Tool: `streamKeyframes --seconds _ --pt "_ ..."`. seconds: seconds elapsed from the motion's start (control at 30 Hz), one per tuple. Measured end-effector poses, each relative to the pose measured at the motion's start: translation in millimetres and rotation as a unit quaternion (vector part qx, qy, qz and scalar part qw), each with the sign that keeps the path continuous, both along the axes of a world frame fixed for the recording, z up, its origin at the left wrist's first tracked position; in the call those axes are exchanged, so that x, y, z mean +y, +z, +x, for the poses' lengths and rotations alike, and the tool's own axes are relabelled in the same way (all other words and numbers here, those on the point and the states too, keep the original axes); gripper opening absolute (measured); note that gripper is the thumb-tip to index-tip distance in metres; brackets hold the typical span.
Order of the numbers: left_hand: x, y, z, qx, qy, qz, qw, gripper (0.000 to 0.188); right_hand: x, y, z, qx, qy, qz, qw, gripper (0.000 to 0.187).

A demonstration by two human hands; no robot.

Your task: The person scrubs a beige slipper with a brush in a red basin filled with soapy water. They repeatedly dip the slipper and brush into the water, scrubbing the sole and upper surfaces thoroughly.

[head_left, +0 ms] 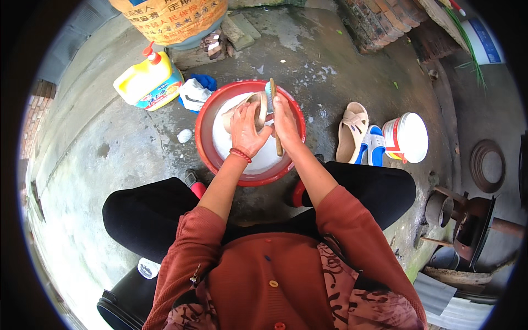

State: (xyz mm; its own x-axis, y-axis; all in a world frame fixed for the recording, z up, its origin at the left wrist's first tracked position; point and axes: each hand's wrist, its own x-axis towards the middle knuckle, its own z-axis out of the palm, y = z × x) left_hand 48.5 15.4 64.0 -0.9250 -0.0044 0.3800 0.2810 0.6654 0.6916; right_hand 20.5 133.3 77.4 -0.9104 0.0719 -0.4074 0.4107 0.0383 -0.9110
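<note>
A red plastic basin (203, 144) of white suds (224, 142) stands on the ground between my knees. Over it, my left hand (247, 131) is closed on a beige slipper (257, 99), which is tilted and partly hidden by my fingers. My right hand (286, 122) grips a wooden-handled scrub brush (273, 88) held upright, its pale bristles facing the slipper. Brush and slipper are close together; whether they touch I cannot tell.
Beyond the basin to the left are a yellow pump bottle (144, 81) and a white and blue cloth (194, 94). A beige slipper (348, 132), blue and white slippers (376, 144) and a white bucket (411, 137) are to the right. Bricks (379, 22) are stacked farther off.
</note>
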Motion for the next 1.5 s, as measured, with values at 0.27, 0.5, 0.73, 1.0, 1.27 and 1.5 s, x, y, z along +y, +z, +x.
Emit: streamKeyframes --seconds 0.27,0.5,0.73,1.0,1.27,1.5 --pt "-12 -8 -5 -0.081 0.091 -0.089 0.989 0.048 -4 45 31 0.287 0.164 0.319 0.888 0.039" --pt "6 -3 9 -0.137 0.026 -0.049 0.989 0.045 16 15 -11 0.195 0.158 0.415 0.875 0.036" --pt "-24 -5 -11 -0.170 0.065 -0.022 0.983 0.033 -12 72 55 0.203 0.204 0.435 0.853 0.036" --pt "-12 -10 -3 -0.079 0.043 -0.014 0.996 0.039 -5 65 11 0.190 0.211 0.442 0.851 0.035" --pt "-6 -11 9 -0.049 -0.054 -0.044 0.996 0.037 24 31 -2 0.134 0.190 0.429 0.873 0.035" --pt "-18 -10 12 -0.115 -0.064 -0.033 0.991 0.035 15 41 13 0.119 0.172 0.435 0.876 0.036"
